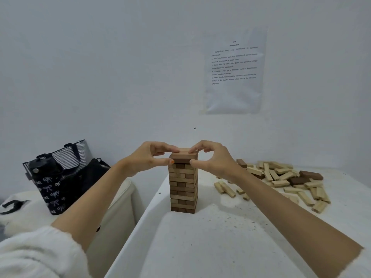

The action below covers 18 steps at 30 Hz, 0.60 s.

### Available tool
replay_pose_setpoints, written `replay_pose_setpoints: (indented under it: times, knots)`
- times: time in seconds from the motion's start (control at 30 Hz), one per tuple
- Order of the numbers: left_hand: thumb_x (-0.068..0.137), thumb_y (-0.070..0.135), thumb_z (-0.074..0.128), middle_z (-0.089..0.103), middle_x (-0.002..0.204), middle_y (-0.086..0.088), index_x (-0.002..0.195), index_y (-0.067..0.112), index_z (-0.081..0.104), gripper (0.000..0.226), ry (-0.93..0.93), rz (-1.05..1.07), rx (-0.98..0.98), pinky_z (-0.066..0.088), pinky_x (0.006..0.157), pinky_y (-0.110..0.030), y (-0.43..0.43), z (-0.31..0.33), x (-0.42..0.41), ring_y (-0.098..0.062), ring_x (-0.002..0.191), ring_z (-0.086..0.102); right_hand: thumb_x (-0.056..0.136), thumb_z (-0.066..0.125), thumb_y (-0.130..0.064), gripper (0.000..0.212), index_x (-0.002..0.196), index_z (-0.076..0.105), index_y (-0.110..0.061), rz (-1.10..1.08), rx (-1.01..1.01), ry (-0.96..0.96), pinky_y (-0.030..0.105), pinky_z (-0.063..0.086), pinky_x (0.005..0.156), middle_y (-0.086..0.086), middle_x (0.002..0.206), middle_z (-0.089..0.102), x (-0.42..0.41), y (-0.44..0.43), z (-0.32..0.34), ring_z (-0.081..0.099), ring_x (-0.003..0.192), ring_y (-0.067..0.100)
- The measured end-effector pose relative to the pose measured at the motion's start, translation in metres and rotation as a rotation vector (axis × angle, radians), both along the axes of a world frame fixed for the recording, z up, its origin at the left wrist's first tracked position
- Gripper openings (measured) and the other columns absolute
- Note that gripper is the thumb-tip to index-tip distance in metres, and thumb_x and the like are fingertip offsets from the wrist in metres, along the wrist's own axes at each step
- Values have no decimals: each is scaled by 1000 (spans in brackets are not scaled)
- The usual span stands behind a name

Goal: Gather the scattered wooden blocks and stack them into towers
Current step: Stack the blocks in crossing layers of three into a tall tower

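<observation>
Our left hand (148, 159) and right hand (213, 159) pinch the brown top layer (183, 155) of the upright tower of pale and dark wooden blocks (183, 187), fingertips on top, thumbs against its sides. It stands on the white table (220, 241); scattered wooden blocks (281, 177) lie to its right.

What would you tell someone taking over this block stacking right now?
Left hand: pinches the top layer of the tower from the left, thumb on the side, finger on top.
Right hand: pinches the same layer from the right.
The tower stands on the table, near its left edge. The pile of loose blocks lies to its right, apart from it.
Done: one tall tower.
Left: let go gently, then stack the pile.
</observation>
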<state>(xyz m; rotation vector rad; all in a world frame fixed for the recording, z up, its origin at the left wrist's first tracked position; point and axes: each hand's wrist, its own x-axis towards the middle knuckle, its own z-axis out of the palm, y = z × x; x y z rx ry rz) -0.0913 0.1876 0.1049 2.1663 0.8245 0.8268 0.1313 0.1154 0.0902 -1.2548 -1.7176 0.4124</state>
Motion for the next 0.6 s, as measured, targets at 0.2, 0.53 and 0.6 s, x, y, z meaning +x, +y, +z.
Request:
replay_pose_setpoints:
  times: [0.2, 0.53, 0.6]
  knots:
    - [80, 9, 74, 66, 122, 7, 121, 24, 61, 46, -24, 15, -49, 38, 106, -26, 4, -2, 0, -5, 119, 57, 73, 76, -29, 21, 90, 67, -39, -37, -18, 7, 45, 39, 101, -17, 108, 62, -2, 5, -6, 49, 111, 11]
    - [81, 15, 74, 64, 126, 5, 132, 26, 52, 56, -72, 11, -143, 35, 112, -38, 4, -12, 1, -10, 121, 56, 79, 74, -31, 24, 92, 60, -45, -37, -73, 26, 40, 40, 97, -9, 117, 59, -5, 4, -11, 47, 115, 15]
    - [81, 26, 74, 59, 133, 6, 137, 28, 46, 62, -79, 0, -162, 35, 111, -37, 3, -15, 0, -9, 124, 53, 80, 73, -35, 32, 104, 55, -45, -24, -97, 20, 38, 38, 97, -8, 123, 56, -6, 2, -13, 43, 121, 16]
